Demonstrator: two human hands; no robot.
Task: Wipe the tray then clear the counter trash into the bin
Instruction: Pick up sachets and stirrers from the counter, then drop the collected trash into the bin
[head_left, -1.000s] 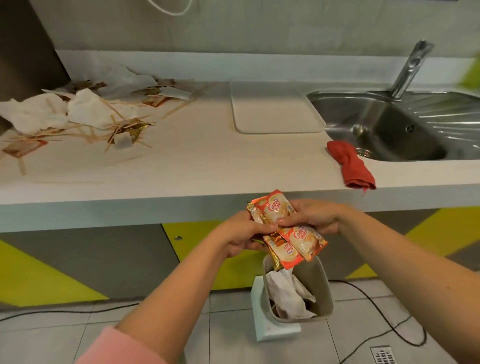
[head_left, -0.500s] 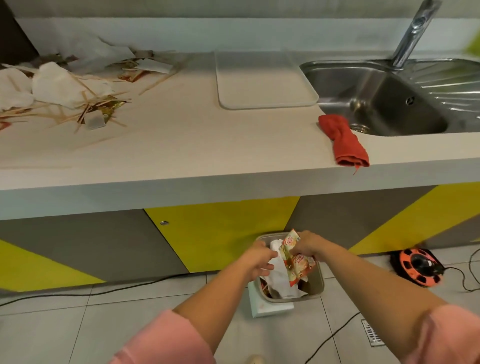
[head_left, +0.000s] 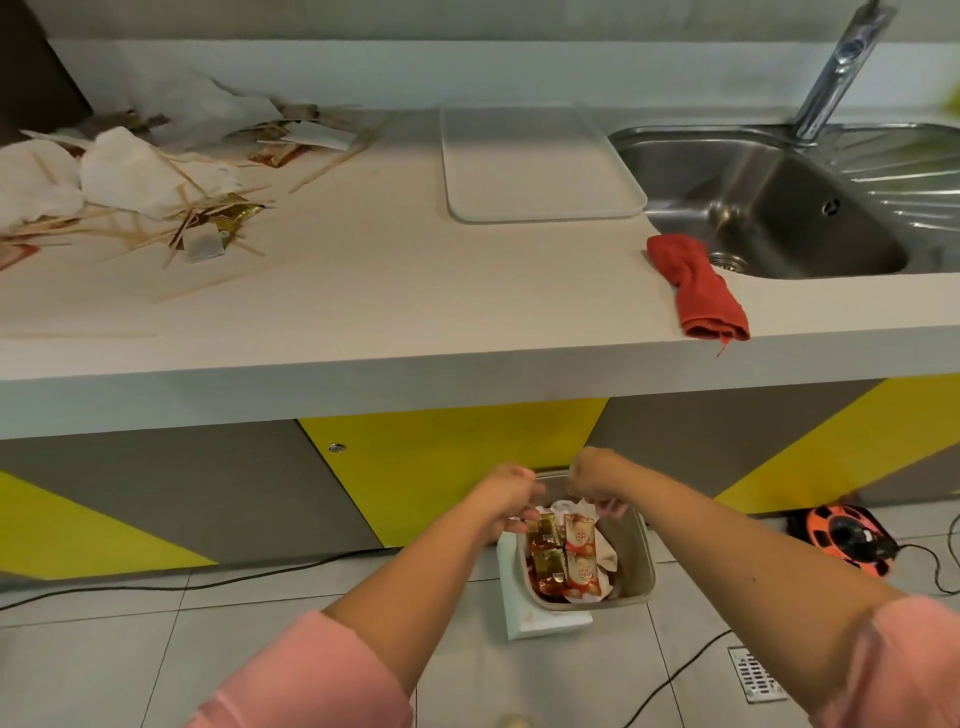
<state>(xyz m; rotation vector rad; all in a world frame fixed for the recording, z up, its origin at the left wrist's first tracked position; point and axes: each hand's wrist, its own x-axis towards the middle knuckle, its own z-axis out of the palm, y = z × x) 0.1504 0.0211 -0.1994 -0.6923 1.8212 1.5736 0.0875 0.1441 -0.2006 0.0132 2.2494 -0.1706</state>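
Hovering both hands over the bin (head_left: 638, 564)

My right hand (head_left: 592, 480) hangs loosely curled, holding nothing; my left hand (head_left: 506, 493) touches the sachets (head_left: 579, 553) in the bin, and I cannot tell if it pinches them. Above on the counter (head_left: 363, 296): tray (head_left: 540, 166), red cloth (head_left: 698, 286), trash pile (head_left: 145, 187)

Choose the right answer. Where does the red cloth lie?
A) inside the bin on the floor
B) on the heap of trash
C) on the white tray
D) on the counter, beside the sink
D: the red cloth lies on the counter next to the sink, reaching the front edge.
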